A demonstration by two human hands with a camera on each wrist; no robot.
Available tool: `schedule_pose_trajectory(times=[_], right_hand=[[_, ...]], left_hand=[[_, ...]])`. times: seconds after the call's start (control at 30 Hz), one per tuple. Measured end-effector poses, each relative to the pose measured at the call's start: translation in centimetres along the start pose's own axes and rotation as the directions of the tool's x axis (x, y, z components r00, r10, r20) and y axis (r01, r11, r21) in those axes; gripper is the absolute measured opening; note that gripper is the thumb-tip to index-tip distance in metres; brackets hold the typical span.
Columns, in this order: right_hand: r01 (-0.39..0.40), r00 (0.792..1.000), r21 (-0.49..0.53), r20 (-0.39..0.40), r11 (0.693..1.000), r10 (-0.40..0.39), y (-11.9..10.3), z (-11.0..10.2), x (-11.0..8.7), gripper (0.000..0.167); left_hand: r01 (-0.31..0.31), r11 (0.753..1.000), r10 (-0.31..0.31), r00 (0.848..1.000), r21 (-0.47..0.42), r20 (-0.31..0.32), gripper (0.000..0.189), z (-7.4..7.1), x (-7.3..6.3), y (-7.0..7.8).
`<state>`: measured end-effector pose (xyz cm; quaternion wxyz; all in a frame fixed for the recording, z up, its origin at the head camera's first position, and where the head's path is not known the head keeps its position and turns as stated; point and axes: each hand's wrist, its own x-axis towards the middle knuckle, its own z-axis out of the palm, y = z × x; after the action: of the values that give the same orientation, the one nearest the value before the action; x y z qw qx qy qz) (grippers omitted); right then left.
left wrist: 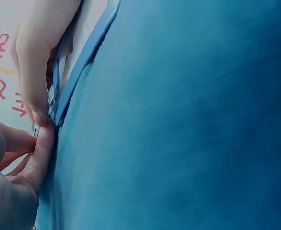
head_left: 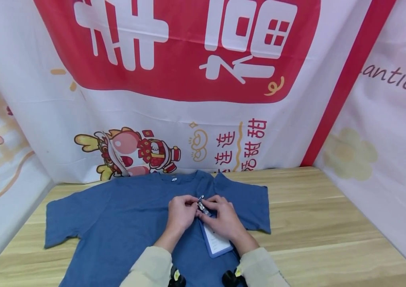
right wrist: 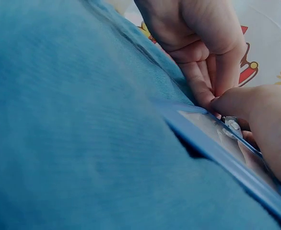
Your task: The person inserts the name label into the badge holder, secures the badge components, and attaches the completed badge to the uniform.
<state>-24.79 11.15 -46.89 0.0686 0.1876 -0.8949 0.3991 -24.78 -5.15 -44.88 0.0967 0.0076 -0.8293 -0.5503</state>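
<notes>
A blue short-sleeved T-shirt [head_left: 127, 223] lies spread out on the wooden table. On its chest, at the right in the head view, lies an ID badge holder [head_left: 217, 244] with a blue frame and a white card. A shiny metal badge clip [head_left: 203, 207] sits at the holder's upper end, between both hands. My right hand [head_left: 222, 217] grips the clip from the right with thumb and fingers. From the left, my left hand [head_left: 181, 213] pinches at the clip's end; whether shirt cloth is also between its fingertips is hidden. The right wrist view shows the clear badge sleeve [right wrist: 227, 136] under the right hand.
Wood-grain table top [head_left: 317, 223] shows to the right of the shirt. A printed white and red cloth [head_left: 188, 93] hangs behind the table, and white cloth [head_left: 396, 167] closes off the right side.
</notes>
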Motion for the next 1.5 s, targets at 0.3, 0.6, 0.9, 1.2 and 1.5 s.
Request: schedule_pose_trajectory(times=[0.3,0.6,0.9,1.2,1.5], right_hand=[[-0.060,0.998,0.061,-0.024,0.996,0.061,0.11,0.06,0.18,0.034],[0.000,1.000,-0.007,-0.028,1.000,0.000,-0.15,0.00,0.11,0.033],[0.044,0.999,-0.057,-0.028,0.997,-0.046,-0.01,0.04,0.02,0.037],[0.082,0.996,-0.066,-0.027,0.994,-0.084,-0.08,0.06,-0.04,0.039],[0.102,0.994,-0.066,-0.027,0.993,-0.104,0.07,0.06,-0.18,0.038]], left_hand=[[0.119,0.978,-0.113,0.992,-0.168,0.049,0.016,0.01,-0.01,-0.33],[0.050,0.995,-0.049,0.999,-0.084,0.023,0.015,0.09,0.20,-0.18],[-0.002,1.000,0.002,1.000,0.007,0.020,0.014,0.12,0.23,-0.09],[-0.029,0.995,0.030,1.000,0.090,-0.001,0.017,0.15,0.17,0.11],[-0.086,0.987,0.088,0.996,0.134,-0.003,0.019,0.40,0.12,0.39]])
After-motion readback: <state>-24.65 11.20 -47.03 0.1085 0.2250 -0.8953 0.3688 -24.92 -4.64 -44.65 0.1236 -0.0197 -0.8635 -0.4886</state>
